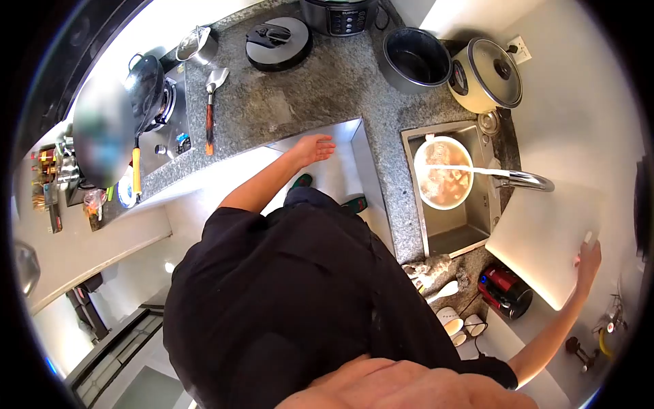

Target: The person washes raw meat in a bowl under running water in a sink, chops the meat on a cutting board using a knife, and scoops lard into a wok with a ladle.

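My right hand (pixel 587 266) grips a pale cutting board (pixel 541 235) by its edge near the handle slot, at the right beside the sink. The board stands tilted near the wall, its lower edge by the counter. My left hand (pixel 315 150) hangs in front of the counter, fingers stretched out, holding nothing. In the steel sink (pixel 453 243) sits a white bowl (pixel 417 178) with chunks that look like raw meat in cloudy pinkish water. A white stream runs into it from the faucet (pixel 531 180).
A red kettle (pixel 504 290), a white spoon (pixel 444 292) and cups (pixel 449 320) stand right of my body. Beyond the sink are a rice cooker (pixel 485 75) and a black inner pot (pixel 415 60). A spatula (pixel 210 109) and a wok (pixel 144 85) lie left, by the stove.
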`<state>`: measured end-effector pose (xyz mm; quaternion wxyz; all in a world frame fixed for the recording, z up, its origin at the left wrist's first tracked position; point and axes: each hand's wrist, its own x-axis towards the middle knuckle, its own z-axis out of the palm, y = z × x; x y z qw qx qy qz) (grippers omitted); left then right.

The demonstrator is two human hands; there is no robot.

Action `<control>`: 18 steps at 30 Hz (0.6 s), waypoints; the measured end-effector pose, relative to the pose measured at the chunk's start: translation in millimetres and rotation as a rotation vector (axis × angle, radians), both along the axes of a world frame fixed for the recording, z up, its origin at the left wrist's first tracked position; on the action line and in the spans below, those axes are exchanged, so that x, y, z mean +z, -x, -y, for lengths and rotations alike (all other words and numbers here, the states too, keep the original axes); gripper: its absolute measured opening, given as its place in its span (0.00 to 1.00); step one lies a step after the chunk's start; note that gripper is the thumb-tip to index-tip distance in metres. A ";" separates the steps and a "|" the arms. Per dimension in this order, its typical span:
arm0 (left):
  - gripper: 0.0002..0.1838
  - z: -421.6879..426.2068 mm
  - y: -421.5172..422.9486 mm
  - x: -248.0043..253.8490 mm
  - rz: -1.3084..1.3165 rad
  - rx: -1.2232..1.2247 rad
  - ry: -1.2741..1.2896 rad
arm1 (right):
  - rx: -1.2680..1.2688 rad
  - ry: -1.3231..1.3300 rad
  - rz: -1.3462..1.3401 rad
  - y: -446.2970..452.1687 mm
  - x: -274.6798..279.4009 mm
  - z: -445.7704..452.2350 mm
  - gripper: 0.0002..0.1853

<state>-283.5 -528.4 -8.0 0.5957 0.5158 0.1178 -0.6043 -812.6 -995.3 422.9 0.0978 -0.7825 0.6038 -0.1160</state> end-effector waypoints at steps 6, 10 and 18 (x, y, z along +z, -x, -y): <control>0.19 -9.8 -51.5 -4.6 0.715 -0.263 -0.102 | -0.100 -0.107 0.120 13.4 54.7 -90.3 0.09; 0.23 -6.3 -119.3 -8.5 1.906 -0.452 0.030 | -0.176 -0.167 0.106 -41.7 70.5 -176.6 0.11; 0.32 3.5 -263.6 -9.3 1.730 -0.862 -0.256 | -0.016 -0.218 0.161 -249.9 36.1 -327.5 0.14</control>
